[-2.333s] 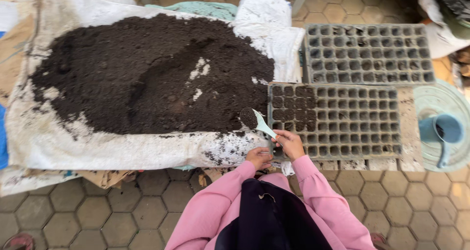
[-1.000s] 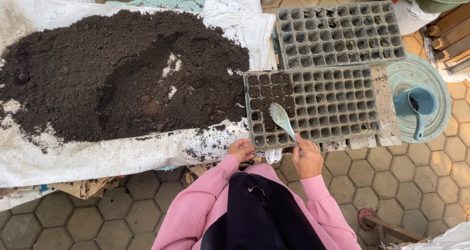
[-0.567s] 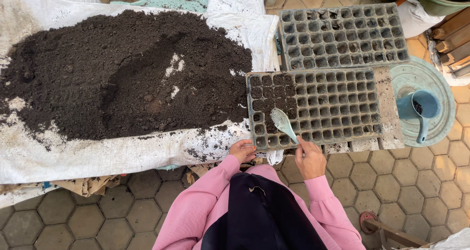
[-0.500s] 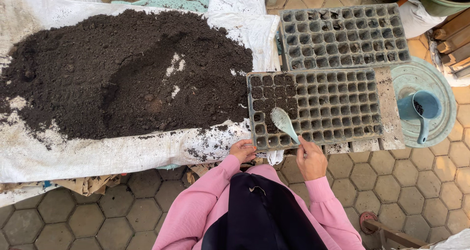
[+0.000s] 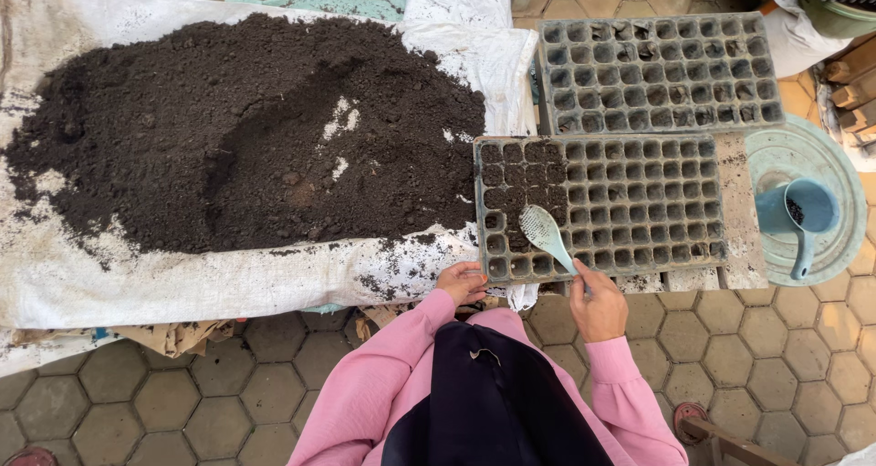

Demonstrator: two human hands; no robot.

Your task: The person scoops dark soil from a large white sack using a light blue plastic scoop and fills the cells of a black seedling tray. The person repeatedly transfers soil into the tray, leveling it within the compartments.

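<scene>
Barely started: the near seed tray [image 5: 630,206] has only its left cells filled. Right hand [image 5: 598,303] grips the pale scoop [image 5: 544,231] (over the tray's front-left); left hand [image 5: 463,282] rests curled, empty, beside it.

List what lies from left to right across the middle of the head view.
Heap of dark soil on the white sheet → pale green spoon held by the right hand → near seedling tray → blue scoop on the round green lid.
</scene>
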